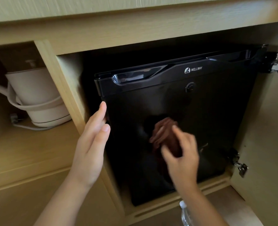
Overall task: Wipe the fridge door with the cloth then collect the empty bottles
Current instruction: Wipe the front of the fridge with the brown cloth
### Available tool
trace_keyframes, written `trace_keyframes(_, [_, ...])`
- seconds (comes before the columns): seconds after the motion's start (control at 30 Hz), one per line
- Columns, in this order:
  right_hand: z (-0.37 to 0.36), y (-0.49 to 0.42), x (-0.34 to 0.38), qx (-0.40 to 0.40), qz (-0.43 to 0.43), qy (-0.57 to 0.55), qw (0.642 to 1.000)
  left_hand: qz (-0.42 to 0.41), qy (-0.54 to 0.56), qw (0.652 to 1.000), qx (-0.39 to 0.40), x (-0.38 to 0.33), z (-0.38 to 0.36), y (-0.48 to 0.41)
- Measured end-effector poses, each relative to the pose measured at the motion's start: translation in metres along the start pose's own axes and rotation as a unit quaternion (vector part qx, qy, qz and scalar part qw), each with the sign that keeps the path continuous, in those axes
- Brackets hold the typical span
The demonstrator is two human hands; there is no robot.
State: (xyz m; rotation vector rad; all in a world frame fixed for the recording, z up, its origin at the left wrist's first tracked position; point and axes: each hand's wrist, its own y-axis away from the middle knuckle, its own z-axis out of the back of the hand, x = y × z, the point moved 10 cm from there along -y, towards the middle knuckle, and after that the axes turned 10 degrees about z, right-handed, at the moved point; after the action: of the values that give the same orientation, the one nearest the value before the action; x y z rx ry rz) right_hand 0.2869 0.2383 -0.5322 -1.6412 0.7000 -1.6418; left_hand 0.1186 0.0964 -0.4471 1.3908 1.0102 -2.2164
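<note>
While the left hand (92, 144) steadies the fridge door (208, 119) with straight fingers (102, 110), the right hand (182, 157), gripping the cloth (166, 136), should press flat, overlapping strokes.

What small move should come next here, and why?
Probably sweep the cloth up toward the logo: the right hand holds it against the fridge door only at mid-height, the left hand steadies the door's edge, and the bottle waits below.

Dim, shadowed cabinet (118, 35) recess; soft sheen on fridge door (208, 111); right hand (182, 154) motion-blurred (edges bowed)
</note>
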Motion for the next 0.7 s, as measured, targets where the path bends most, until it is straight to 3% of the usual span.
trace_keyframes(0.1, [0.031, -0.012, -0.021, -0.072, -0.054, -0.021, 0.996, 0.061, 0.033, 0.998, -0.005, 0.012, 0.004, -0.009])
trace_keyframes(0.2, [0.017, -0.002, -0.015, -0.053, -0.044, -0.018, 0.998, 0.005, -0.011, 1.000, -0.009, 0.003, -0.001, -0.004])
trace_keyframes(0.27, [-0.015, 0.018, -0.004, 0.019, -0.033, -0.017, 0.999, 0.050, 0.029, 0.998, -0.009, 0.011, 0.001, -0.006])
trace_keyframes(0.37, [-0.068, 0.054, 0.022, 0.173, 0.015, 0.004, 0.985, -0.012, -0.006, 1.000, -0.010, -0.004, -0.001, 0.002])
trace_keyframes(0.43, [-0.079, 0.064, 0.033, 0.213, 0.054, 0.040, 0.975, -0.005, -0.001, 1.000, -0.006, -0.005, -0.001, 0.010])
trace_keyframes(0.5, [-0.072, 0.058, 0.032, 0.203, 0.068, 0.049, 0.976, -0.010, -0.001, 1.000, -0.004, -0.005, -0.001, 0.010])
trace_keyframes(0.7, [-0.005, 0.011, -0.002, 0.065, -0.020, 0.024, 0.997, -0.029, -0.026, 0.999, -0.026, -0.010, 0.000, 0.009])
